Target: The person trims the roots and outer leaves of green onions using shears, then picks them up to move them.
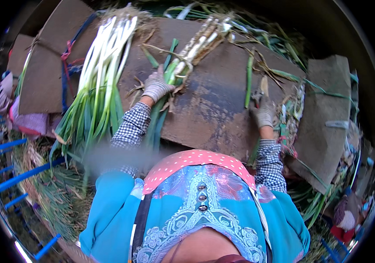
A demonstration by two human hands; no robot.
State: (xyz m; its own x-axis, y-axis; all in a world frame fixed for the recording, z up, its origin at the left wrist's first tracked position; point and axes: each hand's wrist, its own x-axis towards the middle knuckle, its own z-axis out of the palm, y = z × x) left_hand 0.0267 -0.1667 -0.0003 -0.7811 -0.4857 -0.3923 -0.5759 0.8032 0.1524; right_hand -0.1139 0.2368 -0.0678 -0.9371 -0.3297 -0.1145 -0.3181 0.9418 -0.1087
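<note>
My left hand (157, 86), in a striped glove, lies over the green upper stalks of a small bunch of welsh onions (192, 49), its thumb across them. Their white shanks still carry brown dry skin, and the roots point to the far side of the board. My right hand (265, 113), also gloved, holds a small hand tool (257, 98) with a dark metal head and a bit of red, perhaps shears; its fingers hide most of it. Left of my left hand lies a bundle of clean white onions (105, 59), green leaves towards me.
A stained board (204, 108) forms the work surface. A cut leaf piece (249, 80) and dry scraps (266, 70) lie on it. Upright panels (327, 98) flank it, tied with cord. Leaf waste (59, 197) and blue rails (26, 179) are at lower left; other people (29, 115) sit at both sides.
</note>
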